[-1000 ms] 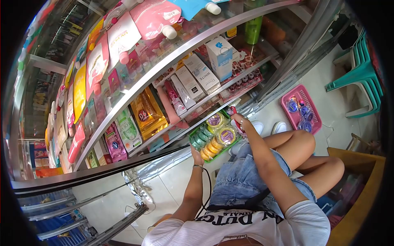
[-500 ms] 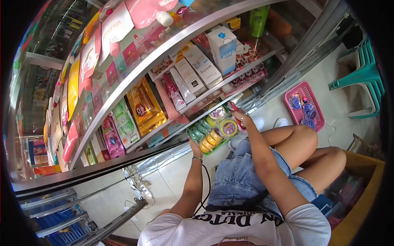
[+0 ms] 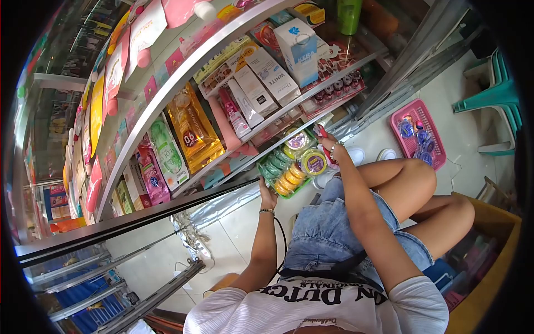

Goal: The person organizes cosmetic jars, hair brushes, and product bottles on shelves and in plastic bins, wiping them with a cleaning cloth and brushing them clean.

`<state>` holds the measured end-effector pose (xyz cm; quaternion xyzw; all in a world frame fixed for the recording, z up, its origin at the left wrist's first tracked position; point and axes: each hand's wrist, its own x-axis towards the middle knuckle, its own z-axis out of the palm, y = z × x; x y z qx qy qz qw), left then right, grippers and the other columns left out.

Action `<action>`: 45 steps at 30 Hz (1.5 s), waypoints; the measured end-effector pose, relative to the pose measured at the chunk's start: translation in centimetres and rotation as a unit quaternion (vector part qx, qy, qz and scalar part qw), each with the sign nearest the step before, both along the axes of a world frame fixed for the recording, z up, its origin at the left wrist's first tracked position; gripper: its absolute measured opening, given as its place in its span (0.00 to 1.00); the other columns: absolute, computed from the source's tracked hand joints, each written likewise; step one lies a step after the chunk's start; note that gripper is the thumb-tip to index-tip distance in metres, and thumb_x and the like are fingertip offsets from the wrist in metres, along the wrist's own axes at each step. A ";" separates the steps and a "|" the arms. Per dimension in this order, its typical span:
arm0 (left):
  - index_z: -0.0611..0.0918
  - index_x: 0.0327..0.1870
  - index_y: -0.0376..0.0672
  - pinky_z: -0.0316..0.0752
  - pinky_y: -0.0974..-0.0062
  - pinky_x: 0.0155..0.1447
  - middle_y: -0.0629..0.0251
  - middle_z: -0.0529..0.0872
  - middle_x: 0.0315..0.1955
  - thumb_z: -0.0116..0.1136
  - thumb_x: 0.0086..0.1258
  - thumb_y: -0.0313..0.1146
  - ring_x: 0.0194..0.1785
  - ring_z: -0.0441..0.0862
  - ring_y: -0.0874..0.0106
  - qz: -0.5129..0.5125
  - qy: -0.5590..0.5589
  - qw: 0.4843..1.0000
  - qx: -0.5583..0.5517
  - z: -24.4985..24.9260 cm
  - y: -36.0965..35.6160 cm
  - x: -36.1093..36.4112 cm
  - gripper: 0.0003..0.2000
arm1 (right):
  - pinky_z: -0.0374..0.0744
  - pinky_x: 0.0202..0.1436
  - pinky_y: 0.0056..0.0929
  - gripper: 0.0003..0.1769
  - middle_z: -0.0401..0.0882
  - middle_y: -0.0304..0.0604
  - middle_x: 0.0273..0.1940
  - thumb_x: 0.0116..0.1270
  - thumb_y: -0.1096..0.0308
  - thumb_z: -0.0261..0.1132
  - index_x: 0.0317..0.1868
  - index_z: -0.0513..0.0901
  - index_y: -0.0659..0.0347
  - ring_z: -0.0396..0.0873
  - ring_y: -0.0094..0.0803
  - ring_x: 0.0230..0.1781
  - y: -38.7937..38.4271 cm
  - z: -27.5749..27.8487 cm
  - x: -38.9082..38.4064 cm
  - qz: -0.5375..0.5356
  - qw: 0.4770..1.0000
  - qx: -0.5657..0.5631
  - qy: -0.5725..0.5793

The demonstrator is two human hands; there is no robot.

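A green tray (image 3: 286,194) holds rows of green round items (image 3: 272,168), yellow round items (image 3: 290,178) and round purple-and-yellow packs (image 3: 314,161). Its near left edge is gripped by my left hand (image 3: 267,195), fingers partly hidden by the tray. At the tray's far right side my right hand (image 3: 329,143) is closed on a small red item (image 3: 320,131). The tray is low beside the open lower shelf of the display case.
Boxes and packets fill the glass case's shelves (image 3: 289,106). A pink basket (image 3: 438,143) with blue-purple items stands on the floor at the right. Green stools (image 3: 489,100), a yellow-edged drawer (image 3: 503,222) and a metal rail (image 3: 161,292) are also around.
The view has shifted slightly. Both hands keep their places at the tray, and my left hand shows a little lower along its edge.
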<state>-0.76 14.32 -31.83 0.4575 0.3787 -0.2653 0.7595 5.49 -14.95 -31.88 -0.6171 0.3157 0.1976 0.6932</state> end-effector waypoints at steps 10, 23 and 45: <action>0.57 0.66 0.51 0.62 0.49 0.60 0.58 0.60 0.64 0.37 0.65 0.58 0.64 0.61 0.56 -0.035 -0.054 0.839 -0.540 -1.4 -0.2 -3.3 0.31 | 0.71 0.45 0.28 0.21 0.78 0.39 0.42 0.55 0.70 0.58 0.51 0.76 0.57 0.74 0.29 0.41 0.5 0.5 0.0 -0.006 0.999 -0.033 0.015; 0.61 0.61 0.51 0.75 0.53 0.53 0.51 0.62 0.60 0.37 0.72 0.35 0.58 0.66 0.43 0.177 0.029 0.980 -0.086 -0.5 -2.1 0.3 0.17 | 0.72 0.48 0.29 0.26 0.77 0.44 0.45 0.55 0.68 0.58 0.57 0.70 0.56 0.74 0.34 0.44 1.2 2.1 0.0 0.048 0.996 -0.058 -0.051; 0.65 0.60 0.46 0.70 0.39 0.52 0.51 0.66 0.59 0.32 0.71 0.42 0.58 0.68 0.48 0.173 -0.049 0.983 0.037 -1.5 -2.4 2.2 0.20 | 0.74 0.48 0.36 0.23 0.78 0.54 0.45 0.52 0.65 0.55 0.52 0.74 0.56 0.77 0.45 0.45 -0.3 5.1 -0.2 0.154 0.969 -0.191 -0.003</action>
